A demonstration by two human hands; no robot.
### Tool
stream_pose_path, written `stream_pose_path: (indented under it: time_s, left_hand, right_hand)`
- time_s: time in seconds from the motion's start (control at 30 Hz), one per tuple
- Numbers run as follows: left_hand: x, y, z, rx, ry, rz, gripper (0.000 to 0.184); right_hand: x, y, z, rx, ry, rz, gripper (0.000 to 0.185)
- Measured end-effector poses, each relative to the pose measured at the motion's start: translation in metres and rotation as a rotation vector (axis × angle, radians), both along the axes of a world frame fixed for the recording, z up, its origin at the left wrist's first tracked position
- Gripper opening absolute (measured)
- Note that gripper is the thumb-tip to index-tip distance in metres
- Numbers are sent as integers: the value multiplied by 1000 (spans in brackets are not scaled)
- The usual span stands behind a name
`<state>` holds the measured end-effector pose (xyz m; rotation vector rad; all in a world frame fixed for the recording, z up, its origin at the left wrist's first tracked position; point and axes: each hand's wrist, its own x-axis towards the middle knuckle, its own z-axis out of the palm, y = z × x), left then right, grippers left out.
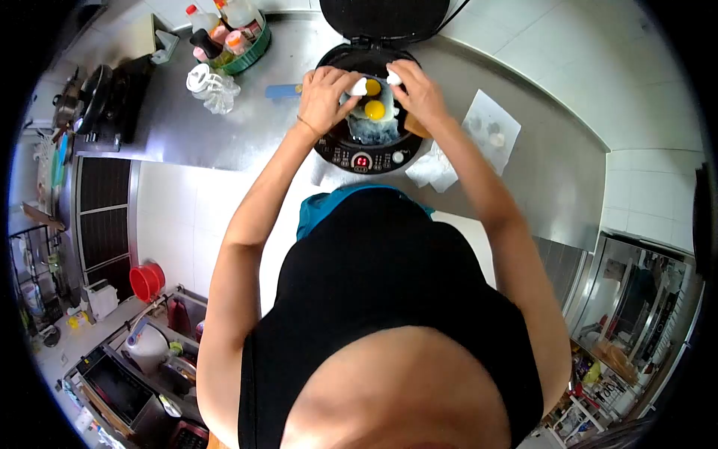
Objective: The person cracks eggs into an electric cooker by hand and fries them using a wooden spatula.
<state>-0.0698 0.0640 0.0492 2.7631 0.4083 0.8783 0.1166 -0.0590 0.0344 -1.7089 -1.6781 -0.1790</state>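
Above the round black electric griddle [365,160], my two hands are apart, each pinching a white eggshell half. My left hand [327,97] is closed on one eggshell half [359,87] over the left side of the cooking plate. My right hand [419,93] grips the other eggshell half [393,78] at the right side. Between and below them lie raw eggs with two yellow yolks [375,110] and spread whites [374,133] on the plate. Below my right hand, a brown wooden piece [416,126] shows at the griddle's rim, partly hidden.
The griddle's black lid [383,16] stands raised behind. A green basket of bottles [250,54], a crumpled plastic bag [218,93] and a blue-handled tool [281,91] are on the left of the steel counter [553,161]. White paper [490,129] lies on the right.
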Motion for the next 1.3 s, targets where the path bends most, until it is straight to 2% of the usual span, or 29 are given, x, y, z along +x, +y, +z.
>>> stream_pose_path:
  time_s: [0.03,0.1,0.17,0.23,0.27,0.3,0.33,0.37,0.4,0.43,0.5,0.63,0.7,0.73,0.83,0.87,0.97,1.07,1.3]
  left_hand:
    - [3,3,-10,23,4,29,36]
    - [5,9,-38,39,370,110,39]
    - [4,14,-58,-148,276,122,38]
    - [4,16,-62,-380,126,161,37]
    - [7,27,-86,-550,-121,39,34]
    - [6,28,-90,-1118,-228,-97,34]
    - [-1,25,-88,-1329,-289,-154,35]
    - [1,33,-82,-1516,-363,-227,35]
    - [-4,30,-70,-1680,-383,-192,39]
    - [-4,33,-70,-1718,-397,-221,41]
    - [-8,32,-74,-1806,-423,-268,44]
    - [-8,31,-70,-1841,-422,-305,44]
    - [-2,36,-81,-1362,-97,-295,44]
    - [-1,38,-79,-877,206,-105,42]
    - [2,29,-72,-848,27,-26,44]
    - [5,32,-85,-975,-83,-86,41]
    - [8,22,-80,-1203,-238,-193,39]
    - [12,13,-75,-1354,-348,-261,40]
    - [20,-3,-58,-1350,-338,-335,42]
  right_hand:
    - [-1,2,-9,-54,-25,-39,38]
    - [13,3,-52,-354,-99,-39,39]
    - [10,-5,-64,-369,10,-71,40]
    - [10,-2,-48,-301,108,-93,44]
    - [17,3,-58,-237,362,-25,43]
    - [22,4,-71,-176,625,36,42]
    - [18,3,-55,-205,1002,110,40]
    - [20,-1,-35,-321,1129,76,39]
    - [19,-2,-26,-293,1284,100,41]
    - [18,-3,-22,-271,1447,121,43]
    - [24,-6,-27,-244,1531,227,42]
    - [23,-7,-27,-198,1677,335,42]
    - [26,-2,-33,-387,1281,213,42]
    - [26,-1,-37,-472,1081,152,42]
    - [23,1,-39,-362,1213,132,43]
    - [24,1,-41,-351,1255,154,43]
    - [13,-1,-28,-283,1334,199,43]
    - [-3,-1,-19,-180,1434,248,43]
    - [-20,6,-29,-106,1368,320,47]
